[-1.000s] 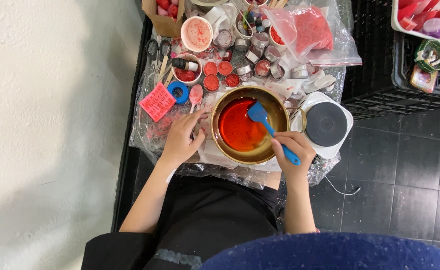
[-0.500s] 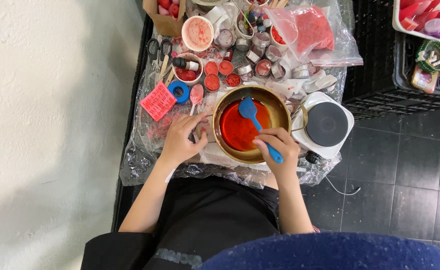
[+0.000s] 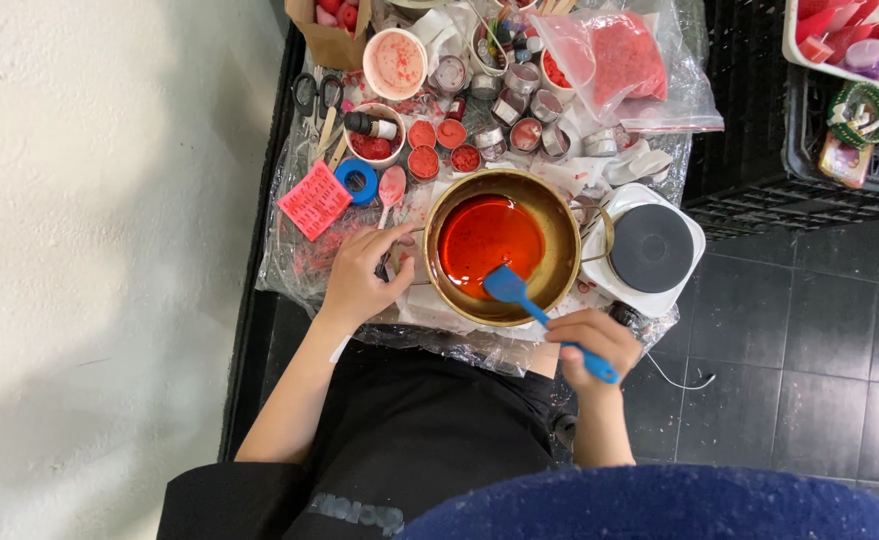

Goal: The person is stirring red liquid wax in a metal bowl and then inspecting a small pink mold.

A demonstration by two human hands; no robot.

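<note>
One brass pot (image 3: 560, 215), glossy red liquid | right hand (image 3: 592, 345) grips blue spatula (image 3: 520, 295) | left hand (image 3: 365, 275) grasps pot's handle

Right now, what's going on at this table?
A person sits at a cluttered table and works a blue spatula in a brass pan of red liquid. The right hand grips the spatula's handle; its blade sits at the liquid's near edge. The left hand rests at the pan's left side. A white hot plate stands right of the pan, and small tins of red material lie behind it.
</note>
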